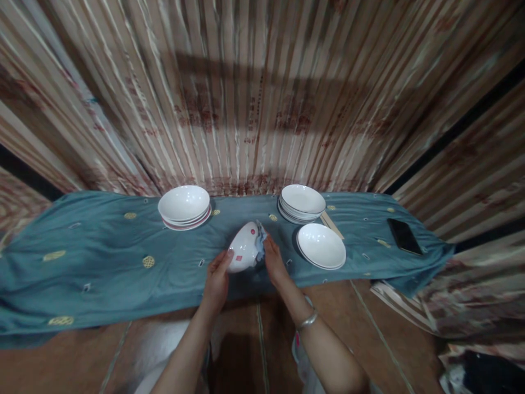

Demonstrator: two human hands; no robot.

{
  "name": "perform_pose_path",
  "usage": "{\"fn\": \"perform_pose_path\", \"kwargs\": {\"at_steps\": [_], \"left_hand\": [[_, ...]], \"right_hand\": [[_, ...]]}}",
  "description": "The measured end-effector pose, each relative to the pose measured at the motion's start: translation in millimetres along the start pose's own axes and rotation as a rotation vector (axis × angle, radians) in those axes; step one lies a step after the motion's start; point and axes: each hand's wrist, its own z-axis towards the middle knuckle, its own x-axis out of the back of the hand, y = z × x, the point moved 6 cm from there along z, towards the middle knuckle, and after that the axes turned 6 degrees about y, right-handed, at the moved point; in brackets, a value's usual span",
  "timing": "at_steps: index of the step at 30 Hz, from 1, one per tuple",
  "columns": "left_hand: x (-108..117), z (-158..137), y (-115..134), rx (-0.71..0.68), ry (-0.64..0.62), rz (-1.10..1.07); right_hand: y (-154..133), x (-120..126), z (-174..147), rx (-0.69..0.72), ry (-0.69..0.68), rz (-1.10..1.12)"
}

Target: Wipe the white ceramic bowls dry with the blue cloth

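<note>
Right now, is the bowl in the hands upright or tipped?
Tipped: the bowl lies sideways, its outside facing the camera, its mouth towards the cloth.

Teal fabric cloth (102, 273) dotted with gold round motifs. White round ceramic bowl (243, 253) bearing a small red square mark; pale blue rag (261, 238). Beige-and-brown striped curtain (262, 98) printed in faded red.

Two hands are counted: left hand (216, 276), right hand (274, 261). One tilted bowl (243, 253) and one small cloth (261, 241) are recorded between them. Two stacks of dishes are listed, left stack (184, 207) and right stack (302, 202); dishes per stack cannot be counted. One single plate (321, 246), one phone (404, 236), one blue tablecloth (102, 262) and one bracelet (307, 319) are noted.
</note>
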Motion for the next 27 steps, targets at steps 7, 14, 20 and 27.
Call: {"fn": "perform_pose_path", "kwargs": {"at_steps": [7,14,20,27], "left_hand": [[-0.8,-0.4,4.4,0.012,0.042,-0.138],[2.2,4.1,7.4,0.125,0.039,-0.274],[8.1,8.2,5.1,0.154,0.017,-0.315],[11.0,7.7,5.6,0.139,0.052,-0.289]], "right_hand": [[7.8,-13.2,-14.8,-0.076,0.014,-0.023],[17.5,-33.6,-43.0,0.101,-0.017,-0.246],[12.8,-33.8,-51.6,0.247,-0.059,-0.386],[-3.3,-27.1,-51.4,0.405,-0.112,-0.589]]}}
